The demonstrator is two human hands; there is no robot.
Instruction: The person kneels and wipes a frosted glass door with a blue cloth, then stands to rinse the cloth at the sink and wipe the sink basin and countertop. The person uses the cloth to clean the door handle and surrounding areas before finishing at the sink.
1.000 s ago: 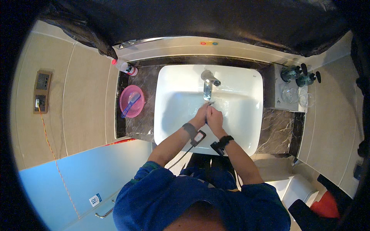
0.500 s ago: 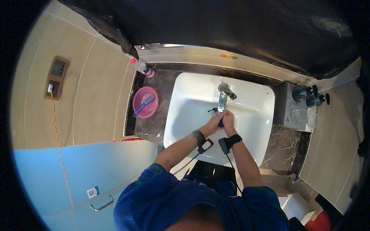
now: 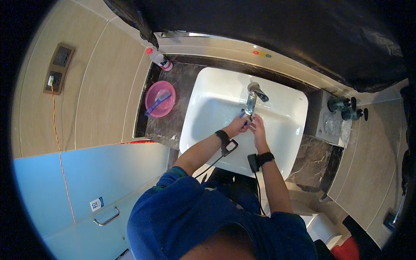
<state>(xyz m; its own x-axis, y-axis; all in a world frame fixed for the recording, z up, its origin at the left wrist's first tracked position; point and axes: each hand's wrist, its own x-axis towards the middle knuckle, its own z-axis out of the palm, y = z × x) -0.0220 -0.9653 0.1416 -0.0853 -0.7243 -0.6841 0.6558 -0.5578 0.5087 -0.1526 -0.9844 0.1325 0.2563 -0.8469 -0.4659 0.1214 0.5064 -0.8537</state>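
Observation:
Over the white sink (image 3: 208, 84), my left hand (image 3: 234, 127) is closed around a small dark-blue item (image 3: 245, 124) with black parts, too small and too covered to name. It sits just under the spout of the chrome faucet (image 3: 251, 104). Close on its right is my right hand (image 3: 259, 131), fingers stretched out and slightly apart, near the item. Whether those fingertips touch it cannot be made out. Both wrists wear black straps with small cabled modules.
On the dark marble counter to the left are a pink basin (image 3: 151, 93) with a blue-handled brush (image 3: 159, 102) across it and a red-capped bottle (image 3: 162, 62). At the right, dark pump bottles (image 3: 339, 104) and clear glassware (image 3: 331, 125) stand on a ledge.
My hands, earlier pressed together around the blue item, have come apart. The right fingers have opened, while the left still holds the item. The whole view has shifted slightly.

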